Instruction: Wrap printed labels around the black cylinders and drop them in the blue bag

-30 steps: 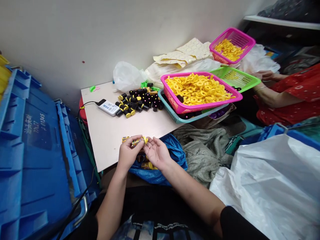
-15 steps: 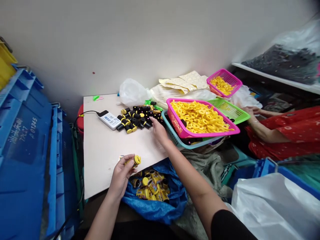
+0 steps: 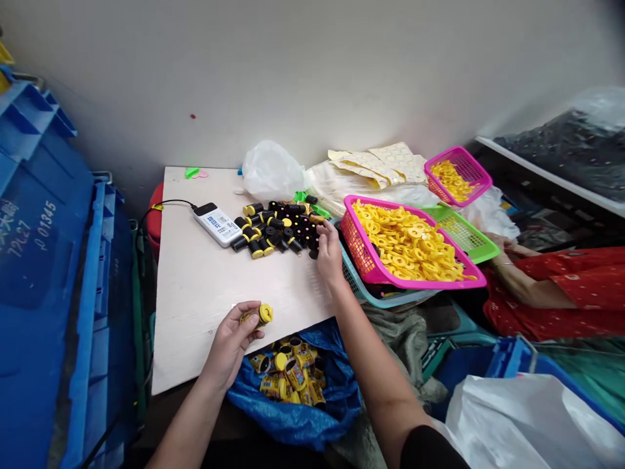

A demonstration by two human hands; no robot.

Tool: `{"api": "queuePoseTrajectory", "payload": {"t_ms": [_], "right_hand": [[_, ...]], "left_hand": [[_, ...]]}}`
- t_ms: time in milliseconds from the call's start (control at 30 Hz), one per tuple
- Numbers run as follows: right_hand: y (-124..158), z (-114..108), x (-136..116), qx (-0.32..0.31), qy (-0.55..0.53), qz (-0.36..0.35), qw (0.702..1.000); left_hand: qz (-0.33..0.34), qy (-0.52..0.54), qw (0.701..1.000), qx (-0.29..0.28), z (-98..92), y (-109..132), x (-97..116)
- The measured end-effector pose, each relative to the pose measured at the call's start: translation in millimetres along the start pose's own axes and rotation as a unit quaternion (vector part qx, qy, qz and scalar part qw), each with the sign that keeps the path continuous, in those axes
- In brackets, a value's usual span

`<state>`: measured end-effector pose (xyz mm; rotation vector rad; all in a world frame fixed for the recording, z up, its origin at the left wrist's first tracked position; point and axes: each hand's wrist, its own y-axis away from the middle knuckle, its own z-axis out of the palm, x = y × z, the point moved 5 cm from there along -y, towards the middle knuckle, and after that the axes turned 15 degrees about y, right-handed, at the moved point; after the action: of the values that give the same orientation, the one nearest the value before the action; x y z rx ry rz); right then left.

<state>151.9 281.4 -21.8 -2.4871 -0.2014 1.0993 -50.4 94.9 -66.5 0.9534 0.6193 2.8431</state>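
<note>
Canister held in left hand.
Right hand, beside black cylinders, should pinch lightly; its hold I cannot tell.

Small cylindrical plastic canister, left of lower centre: yellow cap. Small plastic cylinders, mid-frame, were black, some yellow-ended, some pink-dotted. Rectangular mesh plastic basket, right of centre, was hot pink; flat plastic rings in it, yellow. Crinkled plastic bag, bottom centre, was blue. Fabric sleeve, right edge: red, pale-flecked.
</note>
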Motion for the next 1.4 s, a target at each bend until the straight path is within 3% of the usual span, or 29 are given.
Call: {"api": "queuePoseTrajectory", "payload": {"t_ms": [67, 133, 233, 300, 400, 633, 833, 933, 1033, 1133, 1233, 1300, 1400], "right_hand": [[32, -13, -11, -0.004, -0.087, 0.065, 0.994], [70, -16, -29, -0.09, -0.17, 0.118, 0.974], [127, -15, -67, -0.268, -0.34, 0.178, 0.884], [152, -20, -87, -0.321, -0.437, 0.214, 0.812], [171, -32, -99, -0.329, -0.507, 0.243, 0.759], [190, -65, -95, -0.308, -0.557, 0.238, 0.733], [179, -98, -80, -0.333, -0.531, 0.178, 0.759], [167, -113, -70, -0.357, -0.471, 0.118, 0.798], [163, -121, -55, -0.351, -0.384, 0.061, 0.852], [174, -110, -25, -0.4, -0.303, 0.041, 0.864], [186, -91, 18, -0.421, -0.153, 0.05, 0.893], [186, -85, 40, -0.402, -0.068, 0.062, 0.911], [171, -89, 46, -0.35, -0.044, 0.07, 0.933]], "left_hand": [[-0.003, 0.019, 1.0, -0.008, 5.2, 2, -2], [0.0, 0.03, 0.999, -0.025, 13.4, 7, -4], [0.0, 0.023, 0.998, -0.065, 28.5, 17, -8], [0.002, 0.011, 0.996, -0.089, 37.8, 26, -12], [0.019, -0.015, 0.993, -0.111, 48.6, 40, -15], [0.056, -0.122, 0.979, -0.155, 67.5, 64, -28], [0.035, -0.113, 0.971, -0.207, 95.5, 70, -46], [-0.001, -0.123, 0.962, -0.245, 107.9, 70, -56], [-0.023, -0.14, 0.958, -0.247, 104.9, 66, -71], [-0.027, -0.227, 0.942, -0.244, 88.0, 57, -88], [0.07, -0.403, 0.885, -0.221, 67.4, 45, -84], [0.161, -0.487, 0.839, -0.183, 55.4, 38, -62], [0.255, -0.583, 0.766, -0.089, 34.6, 25, -15]]}}
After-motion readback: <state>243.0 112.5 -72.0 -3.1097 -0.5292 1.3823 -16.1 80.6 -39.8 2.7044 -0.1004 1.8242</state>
